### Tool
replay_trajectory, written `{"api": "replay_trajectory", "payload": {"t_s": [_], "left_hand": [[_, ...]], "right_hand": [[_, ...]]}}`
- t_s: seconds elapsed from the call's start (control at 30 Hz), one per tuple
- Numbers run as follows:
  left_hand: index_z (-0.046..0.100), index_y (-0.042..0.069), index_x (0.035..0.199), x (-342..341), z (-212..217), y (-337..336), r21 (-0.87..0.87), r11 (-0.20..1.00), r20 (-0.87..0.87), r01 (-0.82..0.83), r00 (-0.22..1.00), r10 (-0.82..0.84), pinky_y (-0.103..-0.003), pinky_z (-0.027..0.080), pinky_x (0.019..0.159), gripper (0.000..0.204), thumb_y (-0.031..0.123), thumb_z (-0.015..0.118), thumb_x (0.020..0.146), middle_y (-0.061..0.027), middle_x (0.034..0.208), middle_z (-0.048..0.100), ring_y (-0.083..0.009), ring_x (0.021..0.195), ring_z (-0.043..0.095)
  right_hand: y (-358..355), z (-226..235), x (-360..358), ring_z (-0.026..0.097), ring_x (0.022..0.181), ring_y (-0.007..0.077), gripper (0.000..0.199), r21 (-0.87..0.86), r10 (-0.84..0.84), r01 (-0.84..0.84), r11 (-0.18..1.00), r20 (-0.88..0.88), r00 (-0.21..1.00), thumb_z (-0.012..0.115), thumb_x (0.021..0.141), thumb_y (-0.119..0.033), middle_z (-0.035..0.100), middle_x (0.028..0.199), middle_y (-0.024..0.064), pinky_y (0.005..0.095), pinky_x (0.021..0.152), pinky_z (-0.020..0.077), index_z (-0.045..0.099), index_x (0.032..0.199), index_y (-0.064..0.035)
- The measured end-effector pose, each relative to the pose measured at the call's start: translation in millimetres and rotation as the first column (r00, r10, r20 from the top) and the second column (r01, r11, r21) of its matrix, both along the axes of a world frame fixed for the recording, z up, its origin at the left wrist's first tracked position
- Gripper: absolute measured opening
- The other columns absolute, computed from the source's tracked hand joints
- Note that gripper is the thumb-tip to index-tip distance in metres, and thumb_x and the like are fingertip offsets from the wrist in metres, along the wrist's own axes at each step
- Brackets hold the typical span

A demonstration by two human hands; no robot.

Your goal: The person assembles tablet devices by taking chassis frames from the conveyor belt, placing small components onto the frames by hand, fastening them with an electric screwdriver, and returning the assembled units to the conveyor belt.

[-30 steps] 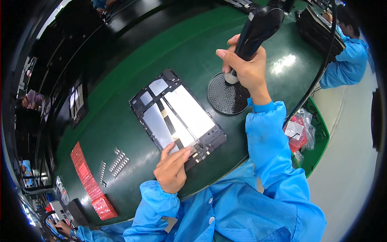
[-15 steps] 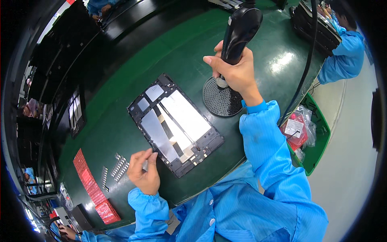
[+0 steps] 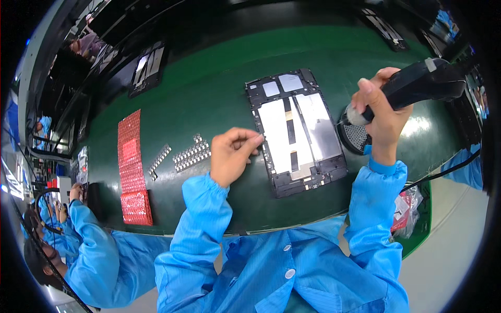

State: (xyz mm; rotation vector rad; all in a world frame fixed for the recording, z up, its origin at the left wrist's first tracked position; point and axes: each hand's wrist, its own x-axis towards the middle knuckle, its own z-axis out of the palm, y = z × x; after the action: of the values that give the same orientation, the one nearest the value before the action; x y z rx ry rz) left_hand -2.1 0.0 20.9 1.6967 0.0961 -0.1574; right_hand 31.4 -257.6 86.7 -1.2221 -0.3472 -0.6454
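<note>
The opened tablet chassis (image 3: 297, 130) is lying centre-right on the green tabletop (image 3: 209, 88). The left hand (image 3: 232, 154), grip pinched on something too small to tell, is nearing its left edge, seemingly placing a part. The right hand (image 3: 381, 112) is clenching the electric screwdriver (image 3: 412, 86) over the round screw tray (image 3: 355, 136). Metal part strips (image 3: 190, 154) and red sheets (image 3: 131, 167) are sitting left; open room lies above.

Looked smooth, slightly glossy green on the surface (image 3: 209, 94); matt black plastic on the driver (image 3: 417, 86); shiny silvery metal sheets inside the dark frame (image 3: 295, 130); glossy red foil on the strip (image 3: 130, 167); smooth blue cloth on the sleeves (image 3: 201, 229).
</note>
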Motion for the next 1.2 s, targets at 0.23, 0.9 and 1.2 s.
{"api": "replay_trajectory", "payload": {"t_s": [0.23, 0.9, 1.2], "left_hand": [[0.067, -0.005, 0.081, 39, -18, -5, 0.003, 0.998, 0.191, -0.061, 0.98, 0.06, -0.022, 0.049, 0.056, 0.013, 0.007, 0.072, 0.078, -0.0072, 0.082, 0.063, -0.0093, 0.065, 0.061], [0.061, -0.002, 0.084, 59, -3, 9, -0.118, 0.991, -0.137, 0.069, 0.987, -0.085, -0.024, 0.051, 0.042, 0.009, 0.003, 0.067, 0.08, -0.0085, 0.073, 0.066, -0.014, 0.059, 0.065], [0.062, -0.002, 0.084, 56, -11, 11, -0.089, 0.996, -0.111, 0.011, 0.994, -0.021, -0.025, 0.051, 0.044, 0.009, 0.002, 0.068, 0.078, -0.0088, 0.072, 0.066, -0.0142, 0.059, 0.065]], "right_hand": [[46, 5, 6, 0.057, 0.051, 0.0115, 0.027, -0.113, 0.15, -0.147, 0.983, 0.019, 0.988, 0.069, 0.075, 0.009, 0.059, 0.065, 0.0045, 0.0226, 0.048, 0.0448, 0.054, 0.095, 0.0002], [137, -9, 39, 0.054, 0.048, 0.0106, 0.026, -0.222, 0.293, -0.316, 0.922, -0.132, 0.947, 0.069, 0.075, 0.007, 0.059, 0.063, 0.0054, 0.0234, 0.045, 0.0418, 0.052, 0.094, 0.003], [144, -14, 39, 0.054, 0.049, 0.0103, 0.025, -0.211, 0.336, -0.367, 0.906, -0.169, 0.927, 0.069, 0.075, 0.008, 0.058, 0.063, 0.0052, 0.0231, 0.046, 0.0418, 0.053, 0.093, 0.0023]]}}
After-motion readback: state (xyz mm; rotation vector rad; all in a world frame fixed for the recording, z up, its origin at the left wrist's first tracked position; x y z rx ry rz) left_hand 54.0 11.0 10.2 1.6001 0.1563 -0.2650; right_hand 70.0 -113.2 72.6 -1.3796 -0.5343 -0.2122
